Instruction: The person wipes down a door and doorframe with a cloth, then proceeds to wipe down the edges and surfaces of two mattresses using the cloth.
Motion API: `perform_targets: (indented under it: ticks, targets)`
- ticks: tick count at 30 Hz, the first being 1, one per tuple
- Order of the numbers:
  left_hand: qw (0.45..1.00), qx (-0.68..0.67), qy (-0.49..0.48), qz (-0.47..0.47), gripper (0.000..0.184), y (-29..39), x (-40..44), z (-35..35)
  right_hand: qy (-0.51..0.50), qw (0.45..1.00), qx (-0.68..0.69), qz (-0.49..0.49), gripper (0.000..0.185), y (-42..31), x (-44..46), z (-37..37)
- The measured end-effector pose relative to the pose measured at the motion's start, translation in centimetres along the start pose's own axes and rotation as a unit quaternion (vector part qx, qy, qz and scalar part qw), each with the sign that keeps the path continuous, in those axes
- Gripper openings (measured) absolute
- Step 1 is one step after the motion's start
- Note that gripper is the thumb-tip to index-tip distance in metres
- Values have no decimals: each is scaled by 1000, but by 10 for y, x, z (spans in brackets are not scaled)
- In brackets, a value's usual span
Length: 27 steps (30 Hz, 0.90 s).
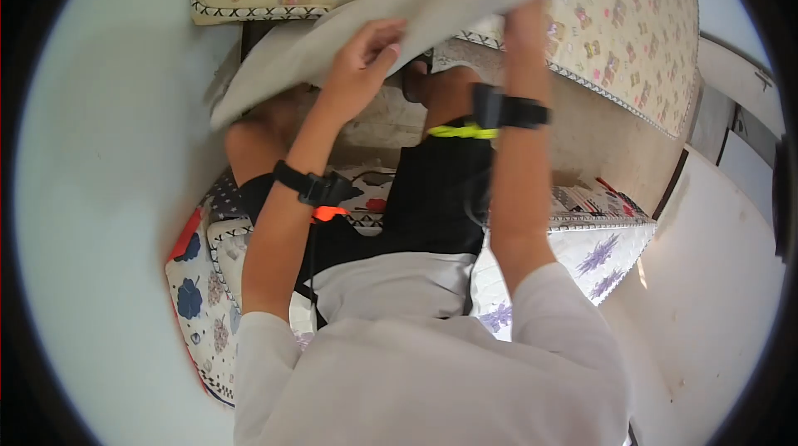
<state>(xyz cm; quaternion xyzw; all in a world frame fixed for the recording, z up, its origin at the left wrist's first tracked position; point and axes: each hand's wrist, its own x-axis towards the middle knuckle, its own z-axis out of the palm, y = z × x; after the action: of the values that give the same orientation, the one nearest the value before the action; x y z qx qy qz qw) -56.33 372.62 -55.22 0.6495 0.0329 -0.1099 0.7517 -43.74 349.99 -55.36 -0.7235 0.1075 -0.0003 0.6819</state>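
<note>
A light grey cloth (332, 37) hangs in a slanting sheet at the top of the view, its upper right part smeared by motion. My left hand (368, 55) is in front of the cloth's middle, fingers loosely bent and thumb apart from them, with nothing seen between them. Higher and further right, my right hand (525, 24) grips the cloth's right end; its fingers are partly covered and blurred. Black bands with small devices are on both wrists.
Behind the cloth is a surface with a yellowish bear-print cover (611, 39). I sit on a seat with a patterned quilted cover (195, 288). A pale wall (108, 197) stands at the left and a white panel (715, 255) at the right. A red pen-like object (606, 185) lies right of my legs.
</note>
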Motion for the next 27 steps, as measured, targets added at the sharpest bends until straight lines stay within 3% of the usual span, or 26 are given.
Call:
perform_targets:
  ticks: [1,2,4,7,9,11,13,15,16,18,20,21,23,24,25,27]
  targets:
    - [999,-16,-17,-24,25,-13,2,-10,29,992,122,-5,31,2,13,-33]
    - [998,-36,-36,-48,24,-30,0,-14,100,983,156,-8,32,-1,17,-56]
    - [994,-50,-46,-91,22,-78,-13,-26,230,970,73,-31,37,2,18,-90]
    - [973,-113,-56,-194,19,-107,-11,-46,263,964,18,19,40,6,26,-100]
    - [953,-151,-31,-261,17,-122,-15,-55,234,959,-49,151,41,32,46,-83]
    - [937,-172,10,-304,17,-129,-9,-60,131,932,-320,113,43,69,62,-47]
    - [926,-209,8,-314,18,-122,3,-59,37,820,-568,60,47,114,66,3]
    - [915,-257,-36,-309,19,-108,9,-58,38,740,-672,6,50,150,63,50]
    - [912,-254,-45,-318,21,-110,9,-57,35,725,-687,-41,47,156,61,73]
    - [907,-247,-63,-336,24,-114,11,-53,-35,690,-721,-42,43,150,62,121]
    - [897,-239,-47,-369,29,-112,14,-54,-83,709,-698,-52,37,149,61,170]
    - [892,-232,-40,-385,31,-112,15,-56,-76,750,-653,-71,34,143,52,199]
    - [914,-183,68,-355,31,-141,4,-50,-78,826,-554,-72,30,109,28,261]
    - [919,-158,121,-340,31,-152,0,-49,-108,830,-539,-93,30,99,18,285]
    - [897,-235,165,-335,35,-151,1,-57,-136,833,-523,-114,32,93,11,304]
    - [830,-382,254,-317,45,-137,4,-77,-218,826,-516,-66,38,83,5,333]
